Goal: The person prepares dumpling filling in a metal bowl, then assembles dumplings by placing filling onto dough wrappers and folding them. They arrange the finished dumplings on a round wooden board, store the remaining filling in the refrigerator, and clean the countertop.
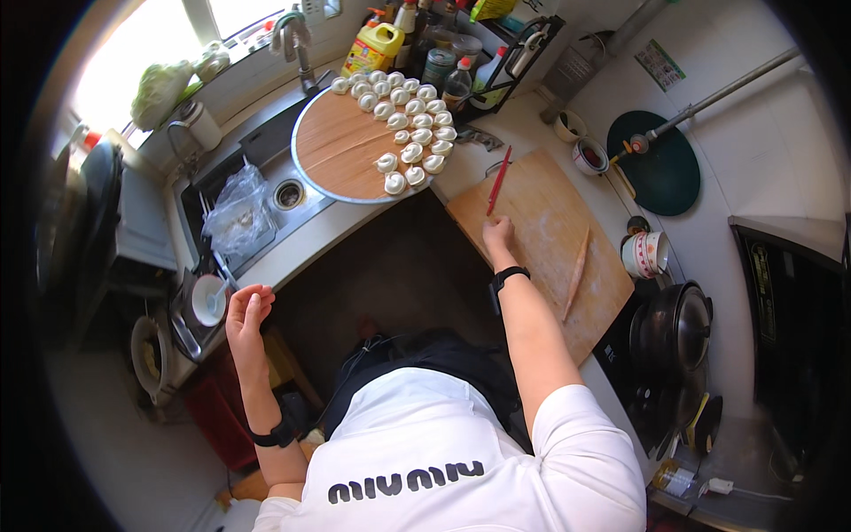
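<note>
My left hand point(249, 309) is raised at the counter's front edge, beside a white bowl point(208, 300) with a pale blue spoon; its fingers are slightly bent and it holds nothing. My right hand point(498, 233), fingers curled, is at the left edge of a floured wooden board point(538, 199). Red chopsticks point(500, 179) lie just beyond it, their near ends at my fingers; whether I grip them is unclear. A thin wooden rolling pin point(577, 272) lies on the board to the right. Several filled dumplings point(421, 136) cover the right side of a round wooden board point(346, 146).
The round board overlaps the sink point(252, 153), where a clear plastic bag point(239, 209) lies. Behind it stand a yellow jug point(379, 45) and bottles. Stacked bowls point(645, 254) and a lidded dark pot point(691, 326) are at the right. A faucet point(302, 60) rises behind the sink.
</note>
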`<state>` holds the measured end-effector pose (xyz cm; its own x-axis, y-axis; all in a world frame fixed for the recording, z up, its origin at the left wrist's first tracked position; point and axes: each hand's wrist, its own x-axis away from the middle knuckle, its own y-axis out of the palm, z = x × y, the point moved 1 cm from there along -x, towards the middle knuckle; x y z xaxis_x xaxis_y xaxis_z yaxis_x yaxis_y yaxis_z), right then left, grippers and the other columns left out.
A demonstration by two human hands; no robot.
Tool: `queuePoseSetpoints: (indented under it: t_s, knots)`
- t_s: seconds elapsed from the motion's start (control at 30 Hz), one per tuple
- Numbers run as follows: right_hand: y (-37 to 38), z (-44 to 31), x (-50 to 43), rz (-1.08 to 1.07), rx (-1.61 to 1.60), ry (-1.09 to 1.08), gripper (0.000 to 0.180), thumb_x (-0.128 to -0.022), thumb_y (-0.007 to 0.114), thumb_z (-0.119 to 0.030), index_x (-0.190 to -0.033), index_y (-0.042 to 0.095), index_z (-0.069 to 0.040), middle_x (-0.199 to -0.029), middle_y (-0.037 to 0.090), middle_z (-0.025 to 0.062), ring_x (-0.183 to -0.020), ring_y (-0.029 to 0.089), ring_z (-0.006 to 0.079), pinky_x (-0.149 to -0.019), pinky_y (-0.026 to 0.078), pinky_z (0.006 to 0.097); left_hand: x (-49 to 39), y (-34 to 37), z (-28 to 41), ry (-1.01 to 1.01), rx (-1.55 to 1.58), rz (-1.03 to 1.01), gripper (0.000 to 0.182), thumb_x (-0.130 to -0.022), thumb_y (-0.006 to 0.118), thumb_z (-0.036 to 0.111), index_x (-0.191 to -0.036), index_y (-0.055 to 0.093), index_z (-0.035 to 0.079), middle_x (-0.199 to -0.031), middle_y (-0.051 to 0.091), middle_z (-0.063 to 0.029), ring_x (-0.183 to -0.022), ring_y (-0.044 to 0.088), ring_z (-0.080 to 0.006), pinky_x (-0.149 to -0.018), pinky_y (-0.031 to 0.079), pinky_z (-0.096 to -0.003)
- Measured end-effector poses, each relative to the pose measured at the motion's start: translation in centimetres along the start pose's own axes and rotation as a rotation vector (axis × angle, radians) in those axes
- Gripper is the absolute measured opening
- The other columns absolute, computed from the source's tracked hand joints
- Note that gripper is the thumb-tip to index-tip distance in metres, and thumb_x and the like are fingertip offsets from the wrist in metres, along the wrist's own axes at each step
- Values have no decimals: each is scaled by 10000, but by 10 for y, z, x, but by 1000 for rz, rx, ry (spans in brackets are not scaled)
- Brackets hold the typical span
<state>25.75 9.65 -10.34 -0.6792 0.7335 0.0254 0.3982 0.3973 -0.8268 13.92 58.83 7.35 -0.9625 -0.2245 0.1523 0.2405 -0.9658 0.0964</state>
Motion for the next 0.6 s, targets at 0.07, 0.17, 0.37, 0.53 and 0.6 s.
queuePoseSetpoints:
  t_s: [0.07,0.17,0.37,0.53,0.6]
  knots:
    - [3,-10,-2,72,-10,-27,296,-758,652,-156,-1004,562,-19,-1027,575,205,-1040,526,362,-884,447,429,-21,6,2,-18,-35,-53,174,-934,515,162,-1032,583,34,-998,639,-66,-918,601,-133,-823,447,-246]
    - [5,-19,-11,150,53,-211,265,-755,638,-129,-966,545,2,-1006,570,230,-999,539,369,-870,448,445,-37,22,-1,-65,-91,-116,168,-932,523,159,-1026,582,33,-994,641,-66,-917,604,-131,-823,448,-243]
    - [-3,-21,-41,-8,-29,-38,226,-741,615,-94,-916,524,16,-966,576,256,-884,576,405,-804,487,424,-57,49,2,-40,-113,-169,173,-938,520,184,-1012,596,48,-997,642,-49,-911,606,-121,-821,454,-236]
    - [-16,-30,-50,-53,58,-56,280,-737,633,-137,-927,518,34,-978,584,272,-909,585,407,-797,495,427,-72,69,3,-39,-101,-147,169,-937,520,172,-1015,589,39,-997,643,-55,-918,606,-124,-818,448,-237]
    - [-17,-35,-56,47,151,-175,312,-740,645,-156,-943,517,44,-981,587,278,-915,590,405,-794,497,432,-77,76,3,-29,-98,-132,163,-935,523,163,-1015,588,38,-995,644,-56,-914,606,-122,-808,446,-231]
